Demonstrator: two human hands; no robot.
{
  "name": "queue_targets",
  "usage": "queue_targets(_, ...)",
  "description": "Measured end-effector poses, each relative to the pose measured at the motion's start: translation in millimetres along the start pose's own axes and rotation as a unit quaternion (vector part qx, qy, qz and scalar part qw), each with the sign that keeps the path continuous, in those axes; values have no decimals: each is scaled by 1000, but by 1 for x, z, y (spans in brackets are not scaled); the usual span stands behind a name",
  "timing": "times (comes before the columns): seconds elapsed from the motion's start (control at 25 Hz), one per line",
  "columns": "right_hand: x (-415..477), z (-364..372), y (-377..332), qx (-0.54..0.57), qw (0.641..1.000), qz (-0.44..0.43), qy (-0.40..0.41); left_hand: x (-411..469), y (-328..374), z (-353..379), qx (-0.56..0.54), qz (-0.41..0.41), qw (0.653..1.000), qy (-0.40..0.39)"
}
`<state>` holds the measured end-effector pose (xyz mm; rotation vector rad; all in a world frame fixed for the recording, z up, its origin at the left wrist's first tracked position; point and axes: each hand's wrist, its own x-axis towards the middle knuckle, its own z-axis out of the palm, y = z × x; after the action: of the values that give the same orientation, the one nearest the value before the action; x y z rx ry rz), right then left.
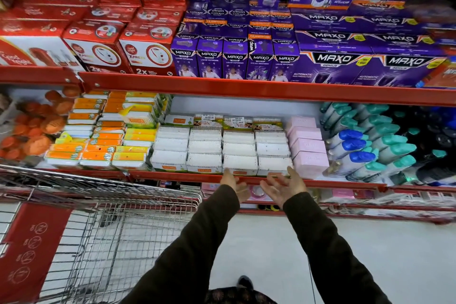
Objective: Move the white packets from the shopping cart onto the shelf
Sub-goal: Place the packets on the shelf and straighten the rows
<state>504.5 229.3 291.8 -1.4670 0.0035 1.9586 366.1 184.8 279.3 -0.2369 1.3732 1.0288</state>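
Landmark: the red metal shelf edge running across the middle of the frame is serving as the reference for every place below
Left hand: the left hand is reaching out of a dark sleeve and lying against that edge, fingers spread loosely and holding nothing, its tips touching the front of the packet row just above
Right hand: the right hand is hovering just beside the left at the same edge, palm turned up and inward, fingers splayed wide and empty
Packets: the white rectangular packets of cotton buds are sitting directly behind the edge in four neat columns, stacked several deep, with orange labels showing on the front faces
Cart: the silver wire shopping cart with red plastic trim is standing below the edge and to the left; no white packets are showing in the part of its basket that is in view
Neighbours: orange-and-yellow flat packs are lying left of the white packets behind the same edge, pale pink boxes are standing right of them, and teal- and blue-capped bottles are lying farther right
Above: red cartons and purple MAXO boxes are filling the tier over the edge
Floor: the pale floor is stretching beneath the arms
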Motion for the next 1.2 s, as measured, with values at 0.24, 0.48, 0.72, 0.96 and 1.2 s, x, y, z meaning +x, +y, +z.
queue_targets(0.24,9,9,-8,165,986,9,-4,8,12,7,-196,-18,980,-25)
queue_targets(0.48,16,16,-12,163,987,13,-13,9,17,7,-195,-17,981,-17)
queue_targets(0.72,19,12,9,144,989,12,16,3,10,-8,-210,-14,978,4)
queue_targets(0.96,14,37,55,154,985,82,-6,-5,26,-42,-286,51,954,71)
queue_targets(1.2,22,66,56,195,976,95,-29,14,49,-61,-329,65,941,44)
